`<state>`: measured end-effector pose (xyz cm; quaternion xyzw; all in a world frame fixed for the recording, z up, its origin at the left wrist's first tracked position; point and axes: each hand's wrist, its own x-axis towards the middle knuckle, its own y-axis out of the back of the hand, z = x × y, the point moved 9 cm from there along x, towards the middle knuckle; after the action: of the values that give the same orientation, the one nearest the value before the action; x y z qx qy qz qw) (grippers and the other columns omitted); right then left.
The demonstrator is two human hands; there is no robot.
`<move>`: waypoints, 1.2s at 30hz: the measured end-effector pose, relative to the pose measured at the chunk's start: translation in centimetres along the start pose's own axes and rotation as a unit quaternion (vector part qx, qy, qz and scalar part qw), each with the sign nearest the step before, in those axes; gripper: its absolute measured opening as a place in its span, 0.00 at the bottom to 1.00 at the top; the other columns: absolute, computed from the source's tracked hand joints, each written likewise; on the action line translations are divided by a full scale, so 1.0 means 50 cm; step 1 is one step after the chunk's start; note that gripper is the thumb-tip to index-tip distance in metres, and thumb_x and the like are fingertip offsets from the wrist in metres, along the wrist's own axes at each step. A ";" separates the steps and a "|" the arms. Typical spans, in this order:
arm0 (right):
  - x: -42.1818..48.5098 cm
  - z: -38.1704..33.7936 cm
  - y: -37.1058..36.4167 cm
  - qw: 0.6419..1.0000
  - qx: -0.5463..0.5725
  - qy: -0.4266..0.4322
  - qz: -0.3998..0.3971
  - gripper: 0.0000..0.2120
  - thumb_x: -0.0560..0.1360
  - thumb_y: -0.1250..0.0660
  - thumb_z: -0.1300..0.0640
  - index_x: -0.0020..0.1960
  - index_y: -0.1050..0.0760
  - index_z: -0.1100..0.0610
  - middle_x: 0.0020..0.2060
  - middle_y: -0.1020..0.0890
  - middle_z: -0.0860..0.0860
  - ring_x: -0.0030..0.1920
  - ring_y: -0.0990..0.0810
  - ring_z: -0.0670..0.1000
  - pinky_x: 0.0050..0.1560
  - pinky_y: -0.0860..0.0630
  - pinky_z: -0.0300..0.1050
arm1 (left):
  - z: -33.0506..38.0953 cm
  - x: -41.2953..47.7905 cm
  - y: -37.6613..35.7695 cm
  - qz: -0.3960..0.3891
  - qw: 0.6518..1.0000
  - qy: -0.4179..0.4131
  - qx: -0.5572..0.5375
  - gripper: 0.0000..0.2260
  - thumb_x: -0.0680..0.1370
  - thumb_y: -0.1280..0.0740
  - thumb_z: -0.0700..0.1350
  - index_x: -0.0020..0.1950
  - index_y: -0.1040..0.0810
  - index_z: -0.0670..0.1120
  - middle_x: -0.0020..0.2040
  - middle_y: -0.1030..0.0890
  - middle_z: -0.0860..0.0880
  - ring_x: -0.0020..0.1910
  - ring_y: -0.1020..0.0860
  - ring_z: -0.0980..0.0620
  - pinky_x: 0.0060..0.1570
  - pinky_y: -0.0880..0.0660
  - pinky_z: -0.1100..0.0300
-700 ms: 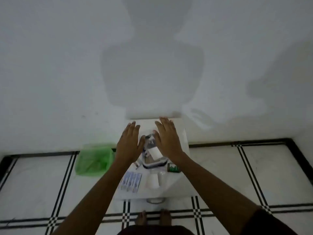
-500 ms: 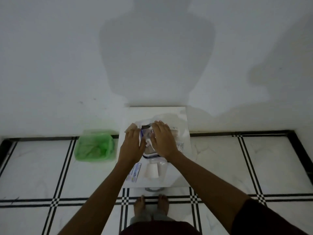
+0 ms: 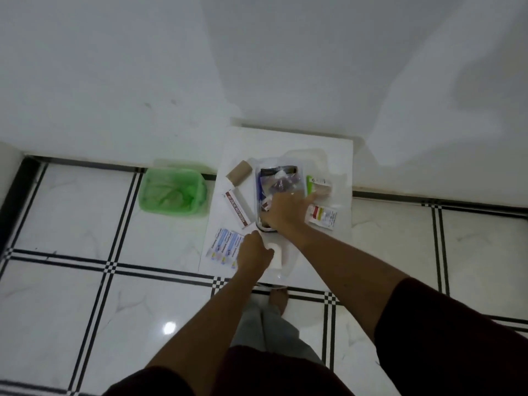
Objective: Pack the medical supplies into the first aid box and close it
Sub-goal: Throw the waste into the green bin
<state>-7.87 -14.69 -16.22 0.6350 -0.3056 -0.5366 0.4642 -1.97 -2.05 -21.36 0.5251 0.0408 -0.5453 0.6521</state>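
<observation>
Reaching right hand [image 3: 281, 211] over first aid box [image 3: 278, 192], fingers spread, holding nothing seen | green packet [image 3: 317, 185] at its 1 o'clock, nearest your right | left hand [image 3: 254, 252] on white bottle [image 3: 275, 255], hold unclear

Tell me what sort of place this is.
Probably a room in a home: a white tiled floor with black lines, a plain white wall, a small white table against it, and a green-lined bin beside it.

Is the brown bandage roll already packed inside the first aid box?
No, the brown bandage roll lies on the table left of the first aid box.
</observation>
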 end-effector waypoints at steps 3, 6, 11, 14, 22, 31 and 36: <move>0.014 -0.012 -0.017 1.000 -0.013 -0.004 0.012 0.16 0.68 0.30 0.41 0.48 0.24 0.51 0.50 0.19 0.52 0.55 0.26 0.56 0.62 0.41 0.61 | -0.013 0.015 -0.027 -0.002 1.000 0.017 0.000 0.25 0.69 0.26 0.43 0.61 0.34 0.41 0.56 0.24 0.40 0.54 0.22 0.41 0.50 0.22 0.49; 0.014 -0.004 0.000 0.998 0.030 -0.020 0.048 0.10 0.68 0.29 0.48 0.38 0.29 0.51 0.35 0.23 0.49 0.43 0.27 0.51 0.59 0.38 0.59 | -0.018 0.027 -0.045 0.004 1.000 0.011 0.005 0.27 0.71 0.29 0.38 0.66 0.36 0.41 0.56 0.23 0.40 0.55 0.22 0.41 0.50 0.22 0.50; -0.012 0.052 0.066 0.980 0.156 -0.066 0.106 0.02 0.69 0.33 0.55 0.39 0.23 0.53 0.30 0.24 0.49 0.39 0.24 0.54 0.60 0.38 0.62 | -0.016 0.025 -0.020 -0.059 0.997 0.037 0.039 0.10 0.70 0.36 0.37 0.51 0.25 0.37 0.48 0.20 0.39 0.49 0.20 0.41 0.43 0.26 0.57; -0.028 0.048 0.122 0.976 0.176 -0.056 0.120 0.05 0.70 0.33 0.52 0.38 0.22 0.52 0.32 0.20 0.50 0.40 0.23 0.54 0.55 0.36 0.58 | -0.013 0.004 0.063 -0.111 0.991 0.051 0.054 0.06 0.68 0.37 0.37 0.42 0.24 0.37 0.29 0.20 0.45 0.34 0.18 0.48 0.29 0.26 0.64; -0.047 -0.148 0.229 0.967 0.163 0.107 0.167 0.07 0.73 0.36 0.53 0.39 0.23 0.53 0.35 0.19 0.49 0.44 0.25 0.55 0.48 0.41 0.54 | -0.103 0.027 0.390 0.012 0.988 0.117 -0.098 0.06 0.65 0.33 0.35 0.34 0.19 0.32 0.16 0.24 0.48 0.14 0.27 0.56 0.23 0.28 0.69; 0.031 -0.494 0.142 0.960 0.026 0.238 0.144 0.07 0.70 0.37 0.62 0.37 0.23 0.54 0.32 0.25 0.50 0.36 0.30 0.53 0.42 0.44 0.50 | -0.334 0.192 0.545 0.155 0.939 0.143 -0.272 0.03 0.62 0.34 0.33 0.31 0.24 0.33 0.19 0.23 0.47 0.27 0.19 0.44 0.40 0.19 0.40; 0.158 -0.711 -0.005 0.958 -0.025 0.280 0.058 0.05 0.63 0.29 0.61 0.33 0.24 0.55 0.29 0.23 0.51 0.32 0.25 0.54 0.36 0.36 0.45 | -0.491 0.389 0.581 0.127 0.933 0.186 -0.282 0.07 0.58 0.36 0.35 0.32 0.24 0.32 0.30 0.20 0.40 0.34 0.17 0.39 0.40 0.18 0.44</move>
<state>28.27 -12.30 -19.85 0.7292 -0.1863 -0.3170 0.5771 40.47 -1.39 -25.87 0.4126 0.2460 -0.3168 0.8179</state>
